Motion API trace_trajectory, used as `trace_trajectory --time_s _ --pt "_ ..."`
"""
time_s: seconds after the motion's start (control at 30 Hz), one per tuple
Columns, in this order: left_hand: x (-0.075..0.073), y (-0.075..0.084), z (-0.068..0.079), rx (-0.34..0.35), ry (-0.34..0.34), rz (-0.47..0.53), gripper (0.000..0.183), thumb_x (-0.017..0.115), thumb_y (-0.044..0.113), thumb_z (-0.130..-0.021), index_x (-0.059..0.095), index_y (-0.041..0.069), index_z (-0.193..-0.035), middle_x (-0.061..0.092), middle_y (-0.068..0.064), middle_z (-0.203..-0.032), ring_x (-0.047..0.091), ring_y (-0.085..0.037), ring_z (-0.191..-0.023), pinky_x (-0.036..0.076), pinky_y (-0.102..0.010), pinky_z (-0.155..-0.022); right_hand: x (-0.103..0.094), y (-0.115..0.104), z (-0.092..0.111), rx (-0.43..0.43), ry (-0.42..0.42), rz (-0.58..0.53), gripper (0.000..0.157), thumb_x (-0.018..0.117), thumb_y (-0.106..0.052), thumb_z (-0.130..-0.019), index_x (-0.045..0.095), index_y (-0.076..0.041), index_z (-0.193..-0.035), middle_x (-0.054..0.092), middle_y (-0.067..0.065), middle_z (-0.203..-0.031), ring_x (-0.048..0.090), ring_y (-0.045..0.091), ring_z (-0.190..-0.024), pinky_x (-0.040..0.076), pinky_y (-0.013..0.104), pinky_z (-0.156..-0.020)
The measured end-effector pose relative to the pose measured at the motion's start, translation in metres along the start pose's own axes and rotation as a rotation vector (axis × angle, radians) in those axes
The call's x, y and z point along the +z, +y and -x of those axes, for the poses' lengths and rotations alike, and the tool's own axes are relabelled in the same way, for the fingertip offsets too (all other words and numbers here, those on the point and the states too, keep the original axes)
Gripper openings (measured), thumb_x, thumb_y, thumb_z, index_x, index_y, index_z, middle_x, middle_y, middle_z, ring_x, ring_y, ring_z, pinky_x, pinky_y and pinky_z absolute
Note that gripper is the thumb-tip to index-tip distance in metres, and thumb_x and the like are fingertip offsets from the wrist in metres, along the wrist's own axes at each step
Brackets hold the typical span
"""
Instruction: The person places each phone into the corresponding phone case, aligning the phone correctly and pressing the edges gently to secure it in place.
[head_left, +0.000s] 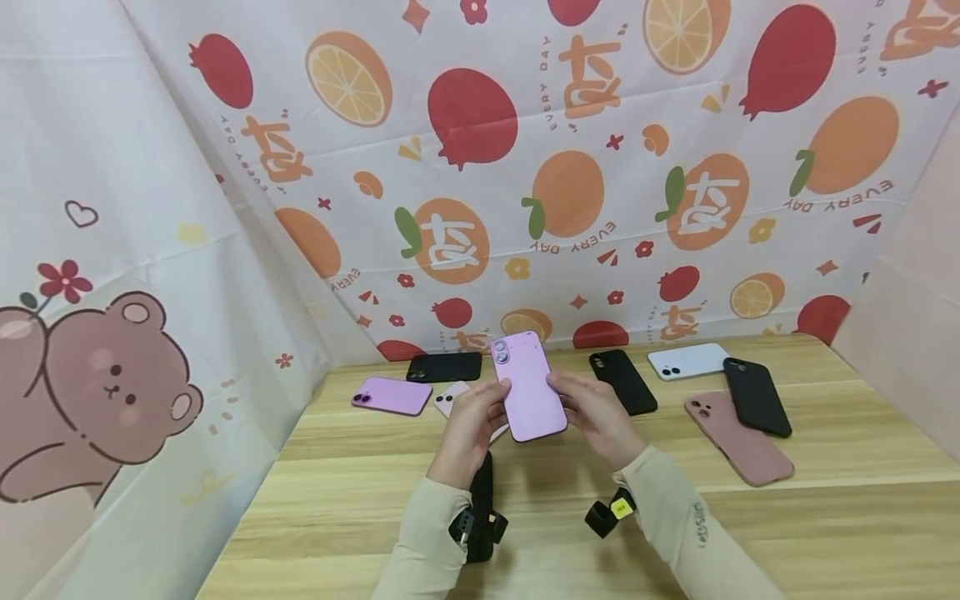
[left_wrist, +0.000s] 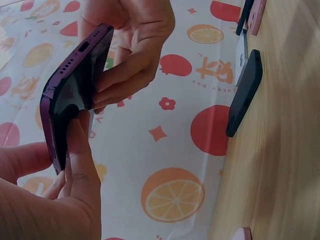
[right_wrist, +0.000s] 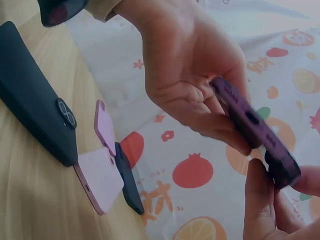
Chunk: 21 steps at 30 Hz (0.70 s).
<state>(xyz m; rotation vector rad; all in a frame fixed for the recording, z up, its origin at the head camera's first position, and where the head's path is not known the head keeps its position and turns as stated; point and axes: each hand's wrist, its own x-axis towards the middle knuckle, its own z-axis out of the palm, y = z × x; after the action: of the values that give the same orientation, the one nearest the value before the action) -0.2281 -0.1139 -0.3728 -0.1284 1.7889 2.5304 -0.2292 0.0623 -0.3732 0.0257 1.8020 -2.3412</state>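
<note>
A lilac smartphone (head_left: 531, 392) is held up off the table between both hands, its back with two camera lenses turned toward the head camera. My left hand (head_left: 474, 423) grips its left edge, fingers curled behind it. On the opposite edge, my right hand (head_left: 602, 417) pinches it between thumb and fingers. From the left wrist, the phone (left_wrist: 75, 75) shows its dark front and a bottom edge with a port and small holes. In the right wrist view the phone (right_wrist: 257, 130) appears edge-on, between the left hand (right_wrist: 190, 70) and the right hand (right_wrist: 270, 215).
Phones lie around the wooden table (head_left: 337, 500): a lilac one (head_left: 392, 396), a pale pink one (head_left: 447, 397) partly hidden, black ones (head_left: 446, 367) (head_left: 624, 382), a white one (head_left: 687, 361). At right a black phone (head_left: 757, 398) overlaps a pink one (head_left: 738, 442). Another black phone (head_left: 482, 542) lies under the left wrist.
</note>
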Motion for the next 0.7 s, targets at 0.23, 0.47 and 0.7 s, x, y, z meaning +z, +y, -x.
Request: trace_trajectory --time_s 0.23,0.47,0.7 --pt "0.002 0.003 0.006 -0.019 -0.03 -0.02 0.018 0.061 0.011 -0.093 0.062 -0.005 -0.101 0.063 0.0 -0.075 0.059 -0.01 -0.068 0.049 -0.024 -0.065 -0.001 -0.002 0.004 0.022 0.059 -0.016 0.042 0.069 -0.017 -0.09 0.06 0.004 -0.125 0.067 0.004 -0.099 0.06 0.015 -0.086 0.053 0.025 -0.075" --pt "0.01 0.001 0.012 -0.01 -0.104 -0.066 0.023 0.055 0.009 -0.096 0.057 -0.009 -0.11 0.06 -0.001 -0.084 0.058 -0.01 -0.077 0.048 -0.025 -0.07 0.0 -0.003 0.008 0.027 0.121 -0.057 0.038 0.065 -0.013 -0.092 0.059 0.006 -0.125 0.067 0.002 -0.095 0.06 0.014 -0.082 0.053 0.024 -0.072" --pt "0.013 0.003 0.022 -0.025 -0.129 -0.204 0.031 0.058 0.012 -0.095 0.056 -0.009 -0.118 0.061 -0.007 -0.098 0.058 -0.015 -0.088 0.051 -0.029 -0.077 -0.003 -0.006 0.015 0.014 0.116 -0.043 0.037 0.062 -0.014 -0.095 0.057 0.005 -0.127 0.066 0.002 -0.101 0.061 0.015 -0.087 0.053 0.026 -0.076"
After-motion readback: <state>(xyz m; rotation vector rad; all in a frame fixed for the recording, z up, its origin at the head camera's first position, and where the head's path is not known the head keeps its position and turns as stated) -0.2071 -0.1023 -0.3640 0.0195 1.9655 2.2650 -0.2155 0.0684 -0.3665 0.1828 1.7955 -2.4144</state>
